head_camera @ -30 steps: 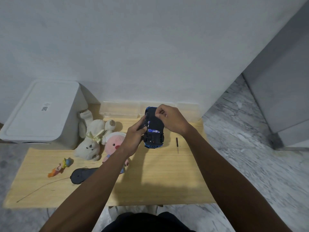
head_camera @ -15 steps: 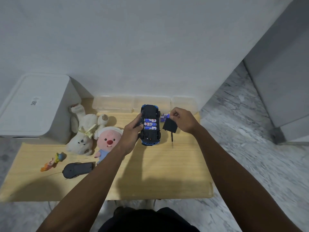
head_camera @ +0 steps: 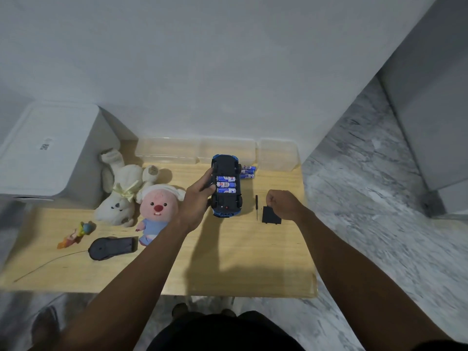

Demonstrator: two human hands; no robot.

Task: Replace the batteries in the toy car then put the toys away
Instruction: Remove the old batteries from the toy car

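Blue toy car (head_camera: 227, 196) upside down, gripped by left hand (head_camera: 196, 200)

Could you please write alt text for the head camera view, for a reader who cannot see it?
A person's left hand holds an upturned blue toy car with three batteries exposed, while the right hand sets the black battery cover on the wooden table beside a small screwdriver.

Open tabletop near and centre; clutter left and far

The wooden table (head_camera: 240, 269) lies bare along its near edge and centre. Plush toys (head_camera: 131, 196) and a black remote (head_camera: 112, 248) crowd the left; clear containers (head_camera: 217, 150) line the far edge; a screwdriver (head_camera: 256, 206) and battery cover (head_camera: 269, 216) sit right.
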